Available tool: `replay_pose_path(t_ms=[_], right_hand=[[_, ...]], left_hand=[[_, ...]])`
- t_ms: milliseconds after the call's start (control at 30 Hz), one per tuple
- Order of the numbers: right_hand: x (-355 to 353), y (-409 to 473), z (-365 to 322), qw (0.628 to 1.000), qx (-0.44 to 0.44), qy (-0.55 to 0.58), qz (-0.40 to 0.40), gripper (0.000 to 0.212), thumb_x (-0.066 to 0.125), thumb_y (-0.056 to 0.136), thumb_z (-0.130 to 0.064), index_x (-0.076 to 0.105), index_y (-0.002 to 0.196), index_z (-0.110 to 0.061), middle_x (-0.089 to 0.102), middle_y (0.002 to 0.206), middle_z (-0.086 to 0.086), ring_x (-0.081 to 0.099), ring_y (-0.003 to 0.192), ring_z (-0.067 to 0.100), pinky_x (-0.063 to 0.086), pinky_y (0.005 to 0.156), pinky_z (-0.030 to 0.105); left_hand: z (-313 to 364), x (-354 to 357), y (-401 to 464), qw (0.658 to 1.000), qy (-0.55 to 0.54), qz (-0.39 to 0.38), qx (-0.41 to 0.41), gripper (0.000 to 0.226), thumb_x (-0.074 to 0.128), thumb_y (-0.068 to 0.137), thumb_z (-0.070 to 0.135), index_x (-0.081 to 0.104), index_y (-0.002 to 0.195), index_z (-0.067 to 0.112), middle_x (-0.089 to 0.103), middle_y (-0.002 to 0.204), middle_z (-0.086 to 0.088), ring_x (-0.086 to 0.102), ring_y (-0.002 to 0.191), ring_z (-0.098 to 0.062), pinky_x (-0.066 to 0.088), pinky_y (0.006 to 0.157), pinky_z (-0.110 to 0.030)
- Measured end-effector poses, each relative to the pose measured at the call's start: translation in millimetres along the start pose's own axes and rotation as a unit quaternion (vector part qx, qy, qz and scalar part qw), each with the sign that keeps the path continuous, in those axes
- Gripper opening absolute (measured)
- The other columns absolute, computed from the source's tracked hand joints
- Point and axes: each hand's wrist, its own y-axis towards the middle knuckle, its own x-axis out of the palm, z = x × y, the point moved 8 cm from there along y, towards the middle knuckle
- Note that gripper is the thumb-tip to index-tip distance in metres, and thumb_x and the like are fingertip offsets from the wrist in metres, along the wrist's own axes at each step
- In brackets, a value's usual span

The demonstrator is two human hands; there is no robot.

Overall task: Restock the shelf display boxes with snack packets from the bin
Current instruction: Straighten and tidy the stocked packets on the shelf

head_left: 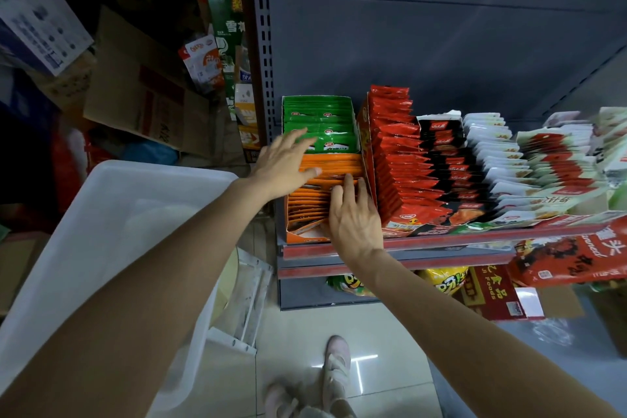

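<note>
An orange display box (307, 237) at the shelf's left end holds a row of orange snack packets (334, 164). Behind it stands a green box of green packets (320, 120). My left hand (283, 163) lies across the back of the orange row, fingers straight, reaching toward the green packets. My right hand (354, 214) rests on the front part of the orange row, fingers straight and pressing on the packets. The white plastic bin (112, 214) sits at lower left, and what it holds cannot be made out.
To the right, red packets (395, 153), black-red packets (448, 163) and white packets (492, 153) fill the shelf (441, 239). Lower shelf goods sit below. Cardboard boxes (142, 95) pile up at left behind the bin. My shoes (336, 370) stand on the tiled floor.
</note>
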Motion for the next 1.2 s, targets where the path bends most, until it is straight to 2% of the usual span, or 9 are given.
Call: replay_pose_path(t_ms=[133,300,433,600,733,967,1033,1100,1200], right_hand=[[-6,5,0,1.0,-0.009,0.009,-0.008,0.049,0.071,0.08,-0.034,0.047,0.115,-0.01,0.045,0.138,0.019,0.043,0.129,0.036,0.045,0.097,0.038],[-7,6,2,0.995,-0.073,0.023,-0.061,0.091,0.06,0.086,-0.046,0.007,0.146,-0.003,0.002,0.156,0.02,0.003,0.145,0.033,0.013,0.117,0.038],[-2,-2,5,0.994,-0.09,-0.007,-0.062,0.096,0.054,0.093,-0.038,-0.016,0.145,0.002,-0.012,0.155,0.021,-0.004,0.146,0.03,0.004,0.118,0.035],[-1,1,4,0.995,-0.083,-0.038,-0.033,0.073,0.056,0.093,-0.02,0.013,0.145,0.009,0.018,0.152,0.027,0.023,0.142,0.031,0.024,0.114,0.035],[3,0,6,0.995,-0.083,-0.049,0.0,0.074,0.087,0.057,-0.028,0.06,0.117,0.007,0.06,0.121,0.026,0.062,0.111,0.032,0.054,0.085,0.036],[-2,-4,3,0.994,-0.091,-0.029,0.044,0.041,0.077,0.069,-0.016,0.064,0.105,-0.001,0.064,0.117,0.023,0.065,0.104,0.03,0.055,0.079,0.037],[-6,-5,4,0.996,-0.073,-0.021,0.049,0.051,0.071,0.078,-0.015,0.055,0.123,0.005,0.053,0.131,0.026,0.055,0.12,0.033,0.049,0.094,0.037],[-1,-6,2,0.994,-0.094,-0.044,0.017,0.068,0.052,0.093,-0.019,0.018,0.144,0.009,0.017,0.152,0.028,0.022,0.142,0.034,0.026,0.114,0.037],[1,-7,3,0.992,-0.116,-0.046,-0.019,0.07,0.039,0.1,-0.018,-0.01,0.146,0.004,-0.009,0.156,0.022,-0.003,0.146,0.03,0.008,0.118,0.036]], left_hand=[[-1,21,-10,0.995,-0.039,-0.093,0.017,0.086,0.057,0.079,0.063,0.018,0.149,0.032,0.005,0.158,0.01,-0.003,0.145,-0.013,0.009,0.118,-0.047],[3,21,-18,0.973,0.19,-0.113,0.068,0.116,0.055,0.065,0.08,0.003,0.151,0.021,-0.012,0.158,0.0,-0.014,0.145,-0.016,-0.007,0.117,-0.042],[13,27,-26,0.971,0.206,-0.103,0.064,0.1,0.05,0.08,0.067,0.005,0.151,0.013,-0.009,0.158,-0.011,-0.008,0.146,-0.021,-0.006,0.117,-0.038],[14,32,-40,0.97,0.224,-0.083,0.044,0.109,0.052,0.077,0.07,-0.001,0.15,0.009,-0.008,0.157,-0.014,-0.006,0.146,-0.026,-0.001,0.117,-0.042],[24,37,-45,0.965,0.255,-0.049,0.018,0.102,0.065,0.081,0.047,0.002,0.149,0.004,0.002,0.157,-0.017,0.005,0.146,-0.029,0.013,0.116,-0.044],[29,41,-52,0.972,0.233,-0.01,-0.022,0.085,0.06,0.087,0.023,0.005,0.149,0.004,0.006,0.157,-0.016,0.007,0.146,-0.029,0.017,0.115,-0.042],[30,41,-55,0.973,0.228,0.002,-0.012,0.086,0.058,0.088,0.024,0.0,0.149,0.006,0.004,0.158,-0.015,0.004,0.146,-0.028,0.008,0.117,-0.042],[29,41,-59,0.976,0.215,0.005,-0.004,0.086,0.055,0.09,0.029,-0.003,0.15,0.009,-0.001,0.158,-0.012,0.0,0.146,-0.025,0.003,0.117,-0.042],[27,43,-62,0.981,0.194,0.004,-0.003,0.08,0.05,0.093,0.032,-0.002,0.15,0.012,-0.002,0.159,-0.008,-0.001,0.147,-0.021,0.004,0.118,-0.041]])
